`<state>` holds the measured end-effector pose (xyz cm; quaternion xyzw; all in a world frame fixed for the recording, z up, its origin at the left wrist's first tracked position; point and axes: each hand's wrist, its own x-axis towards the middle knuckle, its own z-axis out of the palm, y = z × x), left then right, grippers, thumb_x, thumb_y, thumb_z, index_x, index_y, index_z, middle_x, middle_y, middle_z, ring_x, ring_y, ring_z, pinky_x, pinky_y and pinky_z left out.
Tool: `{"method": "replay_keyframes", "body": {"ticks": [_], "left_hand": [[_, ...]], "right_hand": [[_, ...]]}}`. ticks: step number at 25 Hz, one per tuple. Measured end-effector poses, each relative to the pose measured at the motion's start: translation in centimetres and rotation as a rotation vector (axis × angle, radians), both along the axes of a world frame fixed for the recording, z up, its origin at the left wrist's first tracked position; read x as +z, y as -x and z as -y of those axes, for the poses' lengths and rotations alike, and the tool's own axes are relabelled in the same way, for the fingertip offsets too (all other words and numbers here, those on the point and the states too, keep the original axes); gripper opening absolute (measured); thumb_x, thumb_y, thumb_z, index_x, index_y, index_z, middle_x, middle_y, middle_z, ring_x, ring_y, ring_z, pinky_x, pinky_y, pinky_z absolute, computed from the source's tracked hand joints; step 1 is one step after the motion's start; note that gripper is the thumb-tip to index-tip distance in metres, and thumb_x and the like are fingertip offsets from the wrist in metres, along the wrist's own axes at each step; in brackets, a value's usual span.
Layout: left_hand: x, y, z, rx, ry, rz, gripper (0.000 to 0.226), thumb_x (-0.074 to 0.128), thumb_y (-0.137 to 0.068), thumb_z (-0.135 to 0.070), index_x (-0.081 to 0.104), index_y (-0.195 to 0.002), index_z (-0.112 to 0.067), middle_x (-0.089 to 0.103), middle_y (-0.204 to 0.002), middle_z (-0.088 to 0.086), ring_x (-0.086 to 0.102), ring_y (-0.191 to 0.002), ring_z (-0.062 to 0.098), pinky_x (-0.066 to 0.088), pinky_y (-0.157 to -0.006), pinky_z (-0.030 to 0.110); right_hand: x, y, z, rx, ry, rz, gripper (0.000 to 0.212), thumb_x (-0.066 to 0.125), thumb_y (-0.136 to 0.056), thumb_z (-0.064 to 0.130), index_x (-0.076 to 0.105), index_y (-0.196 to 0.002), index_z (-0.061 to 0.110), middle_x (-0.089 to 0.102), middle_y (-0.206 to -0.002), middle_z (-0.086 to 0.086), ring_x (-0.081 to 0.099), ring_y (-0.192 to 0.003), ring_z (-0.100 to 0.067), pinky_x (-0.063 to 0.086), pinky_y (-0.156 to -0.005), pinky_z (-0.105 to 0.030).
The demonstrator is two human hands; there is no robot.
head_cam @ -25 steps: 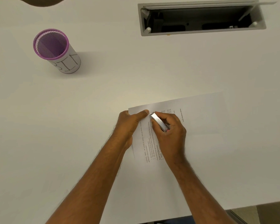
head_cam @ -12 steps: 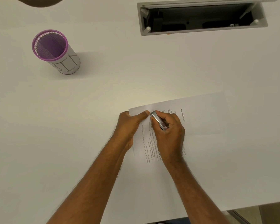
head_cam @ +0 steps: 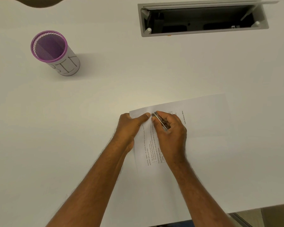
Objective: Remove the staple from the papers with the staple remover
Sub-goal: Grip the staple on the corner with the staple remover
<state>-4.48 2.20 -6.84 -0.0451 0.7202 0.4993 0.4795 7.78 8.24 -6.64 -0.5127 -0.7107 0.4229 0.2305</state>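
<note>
White printed papers lie on the white table, reaching past its near edge. My left hand presses down on their top left corner, thumb flat along the upper edge. My right hand grips a slim metal staple remover, whose tip touches the paper just right of my left thumb. The staple itself is too small to make out under the tip.
A purple mesh cup with a white paper wrap stands at the far left. An open grey cable tray is sunk into the table at the far right. The table's near edge runs at the lower right.
Both hands stay at the corner of the papers. The remover's tip has barely shifted, staying close to my left thumb.
</note>
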Motion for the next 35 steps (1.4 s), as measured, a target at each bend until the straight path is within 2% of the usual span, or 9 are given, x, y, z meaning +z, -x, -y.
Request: {"method": "replay_keyframes", "body": {"ticks": [7,12,15,19,23,27,30,32,35], "left_hand": [[-0.1,0.3,0.0,0.036,-0.039,0.059,0.02,0.083,-0.085,-0.029,0.077,-0.096,-0.014,0.083,-0.085,0.006,0.08,-0.073,0.025,0.065,-0.067,0.037],[0.1,0.6,0.1,0.023,-0.054,0.101,0.029,0.083,-0.085,-0.026,0.075,-0.107,-0.008,0.083,-0.091,0.01,0.081,-0.084,0.032,0.066,-0.078,0.046],[0.4,0.7,0.2,-0.002,-0.078,0.095,0.023,0.082,-0.086,-0.024,0.076,-0.104,-0.011,0.084,-0.089,0.007,0.081,-0.083,0.027,0.065,-0.077,0.042],[0.8,1.2,0.6,-0.13,-0.098,0.058,0.026,0.08,-0.089,-0.027,0.075,-0.107,-0.009,0.084,-0.095,0.007,0.081,-0.085,0.026,0.066,-0.071,0.037],[1.7,2.6,1.1,-0.322,-0.089,-0.045,0.022,0.076,-0.092,-0.03,0.078,-0.102,-0.011,0.084,-0.092,0.004,0.081,-0.081,0.022,0.065,-0.073,0.037],[2.1,4.0,1.1,-0.461,-0.075,-0.121,0.02,0.077,-0.091,-0.032,0.079,-0.097,-0.014,0.084,-0.088,-0.001,0.081,-0.078,0.017,0.063,-0.066,0.028],[2.4,4.6,1.0,-0.533,-0.113,-0.103,0.017,0.078,-0.09,-0.031,0.079,-0.096,-0.015,0.084,-0.089,-0.002,0.081,-0.079,0.015,0.061,-0.063,0.022],[2.7,4.8,0.7,-0.551,-0.143,-0.095,0.015,0.078,-0.09,-0.029,0.08,-0.095,-0.015,0.084,-0.09,0.0,0.081,-0.081,0.017,0.061,-0.063,0.021],[3.4,5.7,0.2,-0.614,-0.182,-0.142,0.018,0.077,-0.091,-0.03,0.08,-0.096,-0.014,0.083,-0.092,0.004,0.08,-0.082,0.021,0.061,-0.068,0.027]], "right_hand": [[0.3,0.0,-0.9,-0.047,0.253,-0.069,0.024,0.068,-0.095,0.042,0.077,-0.112,0.029,0.077,-0.102,0.015,0.073,-0.093,-0.007,0.062,-0.083,-0.03],[1.2,-0.5,-2.3,-0.122,0.406,-0.183,0.016,0.073,-0.091,0.042,0.078,-0.102,0.032,0.078,-0.091,0.008,0.075,-0.075,-0.008,0.053,-0.064,-0.028],[2.1,-1.1,-2.9,-0.015,0.297,-0.133,0.014,0.071,-0.092,0.042,0.073,-0.104,0.035,0.076,-0.097,0.015,0.073,-0.083,-0.005,0.054,-0.068,-0.021],[3.6,0.0,-7.5,0.118,-0.083,-0.035,0.024,0.064,-0.089,0.029,0.065,-0.113,0.034,0.064,-0.11,0.017,0.062,-0.091,0.002,0.047,-0.073,-0.009],[3.1,1.2,-13.0,0.401,-0.263,0.318,0.043,0.056,-0.084,0.005,0.063,-0.116,0.033,0.061,-0.118,0.009,0.055,-0.108,-0.015,0.036,-0.095,-0.034],[1.5,0.4,-13.9,0.454,-0.224,0.416,0.048,0.054,-0.085,-0.007,0.064,-0.114,0.03,0.062,-0.118,0.004,0.054,-0.113,-0.023,0.041,-0.099,-0.04],[2.2,0.0,-13.5,0.438,-0.282,0.395,0.04,0.059,-0.088,0.002,0.065,-0.118,0.028,0.063,-0.124,0.004,0.054,-0.115,-0.021,0.039,-0.1,-0.034],[3.5,-0.6,-12.0,0.448,-0.312,0.236,0.029,0.062,-0.091,0.018,0.066,-0.118,0.029,0.063,-0.122,0.008,0.056,-0.112,-0.013,0.04,-0.098,-0.025],[5.4,-2.0,-7.6,0.596,-0.155,0.262,0.029,0.062,-0.088,0.044,0.061,-0.116,0.037,0.063,-0.113,0.019,0.059,-0.1,-0.002,0.048,-0.084,-0.022]]}}
